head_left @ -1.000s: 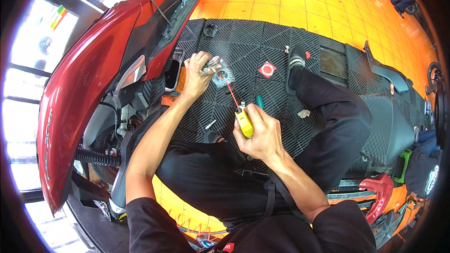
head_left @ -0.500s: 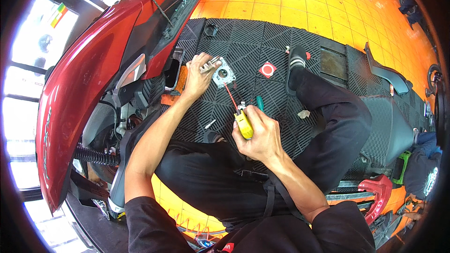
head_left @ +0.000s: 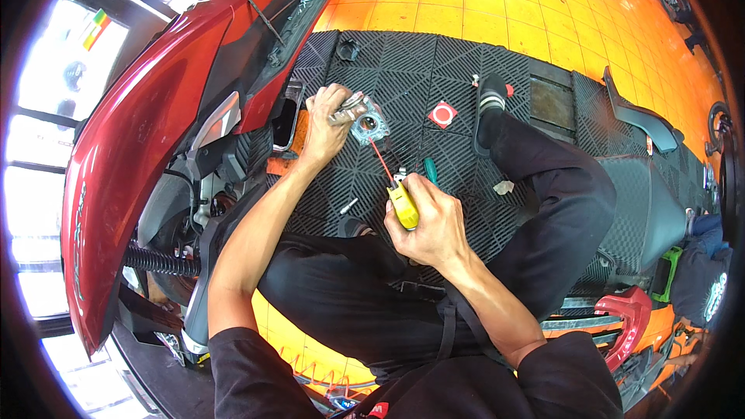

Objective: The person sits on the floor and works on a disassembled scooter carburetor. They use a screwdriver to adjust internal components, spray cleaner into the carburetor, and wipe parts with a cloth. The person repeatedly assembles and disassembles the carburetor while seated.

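Note:
My left hand (head_left: 327, 126) is closed around a silvery metal throttle body (head_left: 372, 130), holding it above the black mat. Its round bore faces up. In my right hand (head_left: 434, 221) is a spray can with a yellow spray head (head_left: 403, 208); my fingers hide most of the can. A thin red straw (head_left: 381, 159) runs from the spray head to the lower edge of the throttle body. Just beyond my right hand lie a green-handled tool (head_left: 431, 171) and a small metal piece (head_left: 400, 174).
A red motorcycle (head_left: 147, 132) stands along my left side. On the ribbed black mat (head_left: 403, 70) lie a red-and-white square item (head_left: 442, 114), a small metal pin-like piece (head_left: 348, 206) and a pale scrap (head_left: 503, 187). A motorcycle seat (head_left: 625, 209) lies at right, near another person's dark shirt (head_left: 702, 283).
My left hand has tilted the throttle body slightly, so its flange and bore show at another angle. My right hand and the straw have barely moved.

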{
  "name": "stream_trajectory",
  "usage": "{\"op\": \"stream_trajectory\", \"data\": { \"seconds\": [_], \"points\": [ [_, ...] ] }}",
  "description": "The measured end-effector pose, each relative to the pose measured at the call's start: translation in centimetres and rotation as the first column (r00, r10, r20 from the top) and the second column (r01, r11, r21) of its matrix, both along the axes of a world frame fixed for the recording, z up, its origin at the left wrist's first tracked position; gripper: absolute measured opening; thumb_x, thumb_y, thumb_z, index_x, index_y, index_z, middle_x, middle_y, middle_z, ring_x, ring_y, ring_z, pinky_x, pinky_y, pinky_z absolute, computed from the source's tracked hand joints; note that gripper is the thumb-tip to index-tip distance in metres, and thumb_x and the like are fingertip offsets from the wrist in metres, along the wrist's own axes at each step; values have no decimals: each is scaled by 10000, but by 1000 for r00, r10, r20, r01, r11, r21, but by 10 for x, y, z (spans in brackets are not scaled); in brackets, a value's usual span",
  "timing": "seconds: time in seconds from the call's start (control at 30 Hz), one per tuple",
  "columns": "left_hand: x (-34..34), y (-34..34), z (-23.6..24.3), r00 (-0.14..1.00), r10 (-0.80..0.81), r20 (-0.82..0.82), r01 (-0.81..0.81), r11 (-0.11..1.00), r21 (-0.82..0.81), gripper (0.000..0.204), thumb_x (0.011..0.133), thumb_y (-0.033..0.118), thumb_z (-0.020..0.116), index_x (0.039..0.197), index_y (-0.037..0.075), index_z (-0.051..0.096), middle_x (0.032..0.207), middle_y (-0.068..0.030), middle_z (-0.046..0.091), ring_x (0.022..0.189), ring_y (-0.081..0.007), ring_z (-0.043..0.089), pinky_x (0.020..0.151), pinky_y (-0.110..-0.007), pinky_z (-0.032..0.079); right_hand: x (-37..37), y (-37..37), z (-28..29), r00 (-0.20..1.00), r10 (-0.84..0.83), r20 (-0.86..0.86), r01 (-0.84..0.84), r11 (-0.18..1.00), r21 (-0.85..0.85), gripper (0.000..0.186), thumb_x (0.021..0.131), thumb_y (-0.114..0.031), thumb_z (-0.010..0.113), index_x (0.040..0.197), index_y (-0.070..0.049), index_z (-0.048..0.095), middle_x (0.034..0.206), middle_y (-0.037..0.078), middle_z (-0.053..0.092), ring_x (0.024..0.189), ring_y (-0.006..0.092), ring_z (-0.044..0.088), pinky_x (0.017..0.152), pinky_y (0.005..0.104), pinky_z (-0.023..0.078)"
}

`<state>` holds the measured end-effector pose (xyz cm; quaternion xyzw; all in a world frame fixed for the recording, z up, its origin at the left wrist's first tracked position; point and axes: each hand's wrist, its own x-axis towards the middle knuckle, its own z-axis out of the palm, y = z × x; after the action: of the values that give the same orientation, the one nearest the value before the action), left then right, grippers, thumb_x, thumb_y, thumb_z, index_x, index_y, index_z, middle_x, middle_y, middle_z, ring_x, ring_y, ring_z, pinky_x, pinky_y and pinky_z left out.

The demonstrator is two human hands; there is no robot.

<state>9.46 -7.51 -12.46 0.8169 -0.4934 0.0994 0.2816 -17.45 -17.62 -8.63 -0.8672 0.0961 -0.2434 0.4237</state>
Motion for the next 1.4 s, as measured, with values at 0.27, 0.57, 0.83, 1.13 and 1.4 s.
{"op": "stream_trajectory", "data": {
  "seconds": [0.27, 0.57, 0.83, 1.13, 1.4],
  "points": [
    [-4, 2, 10, 992, -79, 98, 83, 996, -32, 318, 907, 327, 759, 1072, 63, 696, 1091, -59, 666, 1026, -274, 604, 903, -409, 368, 1, -2, 0, 999, -38, 36, 37, 999, 21, 455, 761, -145, 826, 1128, -10, 593, 959, 162, 692, 771, 384, 725, 651, 472, 589],
    [1, 2, 23, 985, -29, 169, 52, 990, -131, 353, 876, 352, 769, 1060, 61, 690, 1077, -76, 671, 1047, -295, 617, 931, -424, 367, 22, -39, -109, 892, -451, 17, 450, 892, 35, 271, 946, -122, 730, 1123, 39, 602, 1048, 239, 644, 913, 466, 658, 784, 522, 543],
    [-6, 1, 26, 975, -97, 199, 111, 992, -58, 419, 825, 375, 809, 1063, 58, 673, 1110, -59, 668, 1071, -282, 606, 967, -435, 364, -20, -53, -228, 808, -550, -210, 565, 825, 11, 228, 939, -59, 692, 1139, 49, 668, 1102, 243, 675, 1064, 454, 627, 965, 526, 486],
    [-12, 2, 31, 978, -131, 162, 155, 976, -150, 374, 787, 284, 845, 1026, 75, 648, 1069, -28, 646, 1051, -239, 605, 975, -454, 360, -16, -61, -206, 673, -703, -228, 694, 708, -131, 554, 850, 14, 685, 1380, 24, 522, 1287, 285, 573, 1247, 484, 553, 1075, 562, 427],
    [-12, 2, 29, 980, -155, 122, 176, 966, -189, 353, 809, 255, 837, 1035, 64, 646, 1052, -46, 639, 1038, -265, 628, 973, -463, 361, 12, -45, -138, 899, -419, 126, 438, 855, -276, 336, 889, -19, 704, 1217, 5, 633, 1186, 204, 619, 1150, 402, 589, 1023, 513, 464]
  ]
}}
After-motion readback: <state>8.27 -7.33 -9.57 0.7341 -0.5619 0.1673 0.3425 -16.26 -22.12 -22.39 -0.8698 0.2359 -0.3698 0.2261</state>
